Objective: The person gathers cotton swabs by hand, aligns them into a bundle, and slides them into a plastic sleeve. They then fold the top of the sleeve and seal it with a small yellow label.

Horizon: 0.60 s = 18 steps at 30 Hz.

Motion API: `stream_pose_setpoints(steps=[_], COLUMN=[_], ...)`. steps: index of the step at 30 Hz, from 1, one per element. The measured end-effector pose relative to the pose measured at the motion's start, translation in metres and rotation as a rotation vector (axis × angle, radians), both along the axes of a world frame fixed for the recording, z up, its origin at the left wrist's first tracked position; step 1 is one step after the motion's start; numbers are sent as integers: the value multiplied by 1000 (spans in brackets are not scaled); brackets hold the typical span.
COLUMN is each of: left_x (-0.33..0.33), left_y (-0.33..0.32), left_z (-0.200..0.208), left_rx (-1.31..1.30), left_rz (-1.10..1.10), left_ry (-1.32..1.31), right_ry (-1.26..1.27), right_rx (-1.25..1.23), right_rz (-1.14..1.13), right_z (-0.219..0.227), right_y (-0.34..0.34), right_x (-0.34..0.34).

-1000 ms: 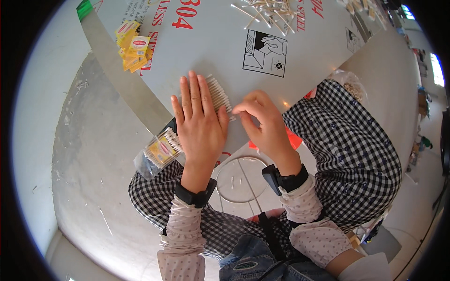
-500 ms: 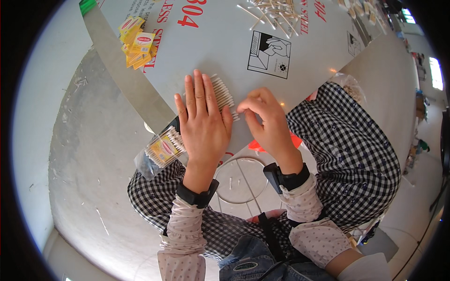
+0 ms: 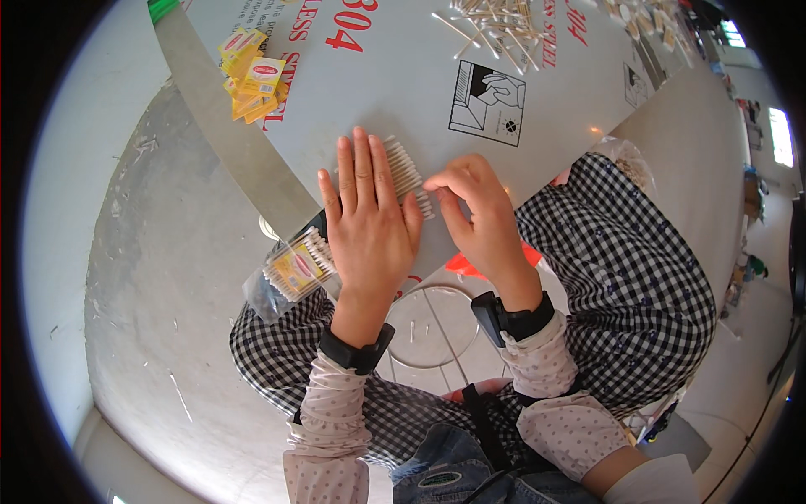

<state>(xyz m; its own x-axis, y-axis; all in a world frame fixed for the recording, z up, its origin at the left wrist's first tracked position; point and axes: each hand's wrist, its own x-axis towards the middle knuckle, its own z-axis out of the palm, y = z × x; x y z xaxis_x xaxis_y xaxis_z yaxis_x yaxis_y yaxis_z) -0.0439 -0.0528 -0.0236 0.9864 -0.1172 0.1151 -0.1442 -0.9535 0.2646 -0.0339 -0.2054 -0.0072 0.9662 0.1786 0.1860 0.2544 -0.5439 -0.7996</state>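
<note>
A row of cotton swabs [image 3: 405, 172] lies side by side on the sheet-covered tabletop, white tips lined up along its right edge. My left hand [image 3: 368, 218] rests flat over the left part of that row, fingers stretched out, hiding the swabs under it. Close to the right-hand tips is my right hand [image 3: 480, 210], its fingers curled and thumb and forefinger brought together. Whatever lies between those fingertips, if anything, cannot be made out. Beside my left wrist, a clear bag of cotton swabs with a yellow label [image 3: 298, 265] sits at the table edge.
Several yellow cards [image 3: 256, 80] are piled at the far left. Loose cotton swabs [image 3: 495, 25] lie heaped at the far side, with more small items [image 3: 651, 17] at the far right. A metal strip [image 3: 227, 126] borders the left edge. Something red [image 3: 474, 265] shows below the near edge.
The swab tips nearest my right hand now sit more evenly in the row. Both hands have barely moved; the whole view has shifted slightly.
</note>
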Motion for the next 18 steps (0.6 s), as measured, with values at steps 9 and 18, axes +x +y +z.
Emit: stream_pose_setpoints(steps=[9,18], left_x=[-1,0], left_y=[1,0], left_z=[2,-1], left_rx=[-36,-36], left_rz=[-5,6], left_ry=[28,-5], right_ry=[-29,-48], right_rx=[-41,-48], right_rz=[4,-8], right_z=[0,3], right_y=[2,5], right_x=[6,16])
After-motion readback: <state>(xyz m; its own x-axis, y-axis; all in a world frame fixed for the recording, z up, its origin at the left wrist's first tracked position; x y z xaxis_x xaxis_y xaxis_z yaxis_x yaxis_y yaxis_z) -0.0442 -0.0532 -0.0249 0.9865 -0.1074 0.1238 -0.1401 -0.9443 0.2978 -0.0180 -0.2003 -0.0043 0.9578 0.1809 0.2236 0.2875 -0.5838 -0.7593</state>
